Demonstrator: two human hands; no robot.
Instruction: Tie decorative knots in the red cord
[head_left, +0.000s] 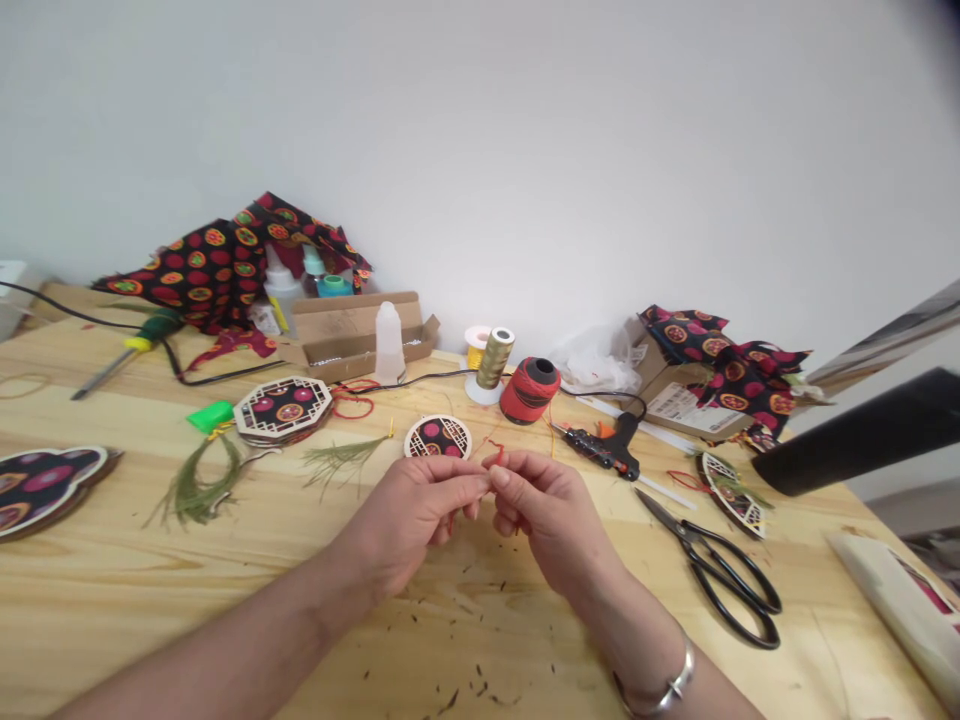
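Observation:
My left hand [420, 510] and my right hand [544, 510] meet above the wooden table [225, 580], both pinching a thin red thread [491, 462] between fingertips. Just beyond the fingers lies a small round fretwork ornament [438, 437] with patterned fabric inside. A red thread spool [529, 389] stands behind it, with a gold thread spool [493, 360] to its left. My right wrist wears a silver bracelet [671, 690].
Black scissors [720, 570] and a black glue gun [607, 450] lie to the right. An octagonal ornament [283, 408], green tassels [196, 485], a cardboard box [352, 335], a white bottle [388, 343], a screwdriver [127, 355] and patterned fabric [225, 255] sit left and behind.

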